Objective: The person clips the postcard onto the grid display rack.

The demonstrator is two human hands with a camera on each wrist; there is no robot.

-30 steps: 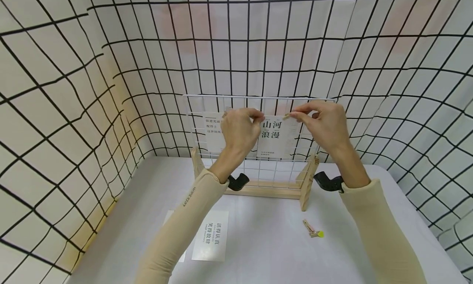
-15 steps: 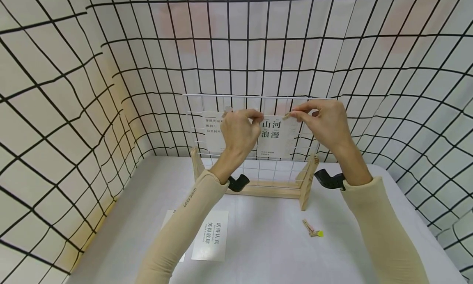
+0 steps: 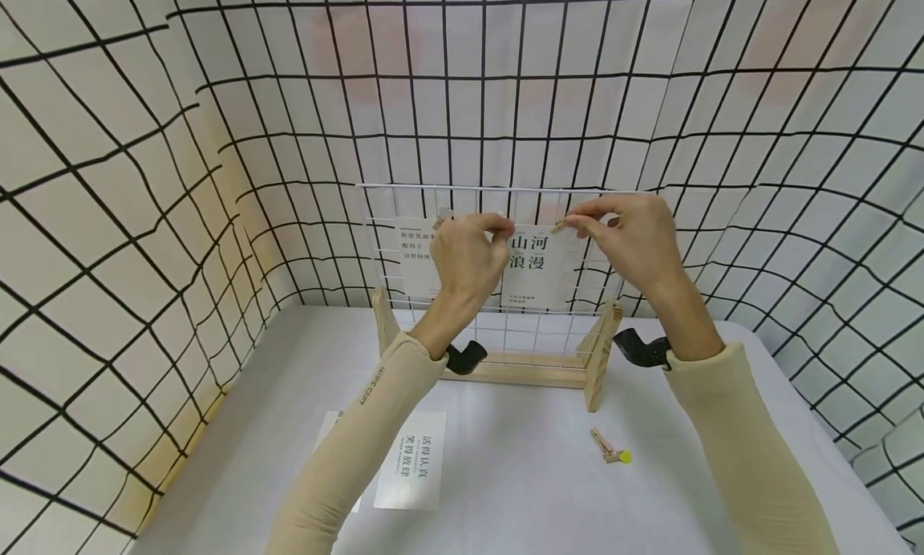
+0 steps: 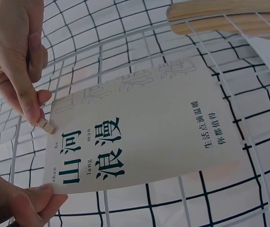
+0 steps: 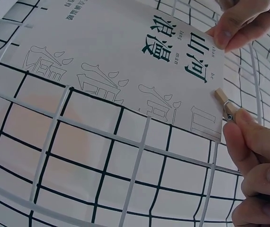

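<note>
A white card with dark Chinese characters (image 3: 534, 270) hangs upright against a white wire rack (image 3: 505, 330). My left hand (image 3: 471, 254) pinches the card's top left corner between thumb and fingers. With thumb and fingertips, my right hand (image 3: 631, 234) pinches a small wooden clothespin (image 5: 226, 103). In the right wrist view its tip overlaps the card's top edge. A second card (image 3: 415, 258) hangs on the rack to the left, partly hidden behind my left hand.
Two cards lie on the table, one of them (image 3: 411, 460) in full view and the other (image 3: 328, 427) mostly under my left forearm. Loose clothespins (image 3: 606, 447), one with a yellow piece, lie at the right. A wooden stand (image 3: 595, 370) supports the rack. Black grid panels surround the table.
Both hands stay almost still at the card's top edge. The clothespin remains at the same spot, with only a slight shift of the right wrist.
</note>
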